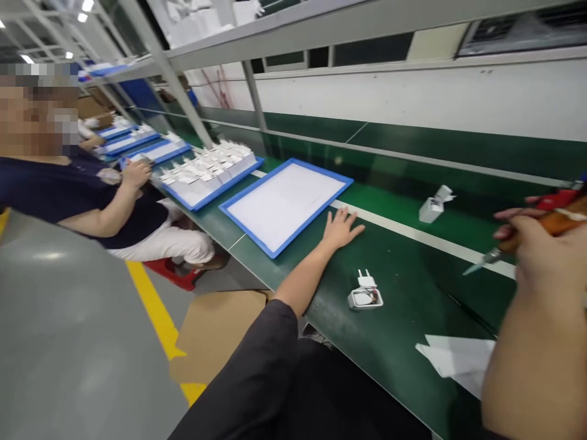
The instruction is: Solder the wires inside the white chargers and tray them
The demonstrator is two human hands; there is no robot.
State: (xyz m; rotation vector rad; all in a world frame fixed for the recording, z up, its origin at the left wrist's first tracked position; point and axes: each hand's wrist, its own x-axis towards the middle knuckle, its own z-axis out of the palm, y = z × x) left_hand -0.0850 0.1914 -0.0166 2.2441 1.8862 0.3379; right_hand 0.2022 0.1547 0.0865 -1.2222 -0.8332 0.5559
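Observation:
My left hand (pixel 340 230) lies with its fingers spread on the green table, beside the near right corner of a blue-rimmed tray (pixel 287 205) with a white bottom. In my right hand (pixel 545 241), at the right edge, is a glue gun (pixel 557 223) with an orange and red body. Its metal nozzle and pale tip point down to the left, above the table. An opened white plug adapter (pixel 365 297) rests nearer to me, its two-pin part tilted up and wires showing inside. Farther back stands a second opened white adapter (pixel 431 209).
White paper sheets (pixel 458 360) lie by my right forearm. A thin dark cable (pixel 468 308) runs over the table (pixel 389 342). Leftward, another tray holds rows of white adapters (pixel 211 168). A seated co-worker (pixel 87 189) is at the left. A shelf (pixel 343 24) spans above.

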